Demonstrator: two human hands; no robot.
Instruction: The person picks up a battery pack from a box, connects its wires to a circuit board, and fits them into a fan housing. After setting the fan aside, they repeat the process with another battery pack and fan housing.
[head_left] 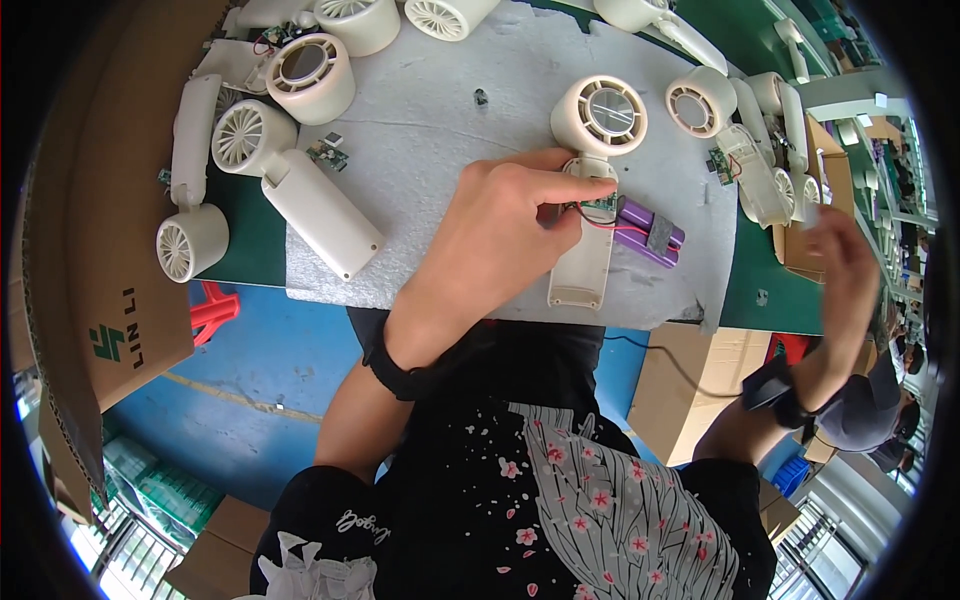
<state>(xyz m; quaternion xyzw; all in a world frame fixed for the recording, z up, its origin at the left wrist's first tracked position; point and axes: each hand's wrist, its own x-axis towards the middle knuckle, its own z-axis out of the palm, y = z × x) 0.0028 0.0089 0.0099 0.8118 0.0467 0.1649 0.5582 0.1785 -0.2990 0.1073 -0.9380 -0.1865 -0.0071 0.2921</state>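
A cream handheld fan (580, 265) lies in front of me with its handle opened and its round head pointing away. My left hand (500, 215) is closed over the upper handle, index finger pressed on a small green circuit board (600, 202) inside it. Red and black wires run from the board to a purple battery pack (648, 232) with a grey patch, lying just right of the handle. Off to the right, my right hand (843, 255) is raised beyond the mat, near a box and fan parts. Its fingers are blurred, and whether they hold anything is unclear.
Several cream fans (320, 215) and housings lie along the left and far edges of the grey foam mat (440, 120). A loose circuit board (328, 152) sits near them. More opened fans (755, 175) lie at right. A tall cardboard box (110, 200) borders the left.
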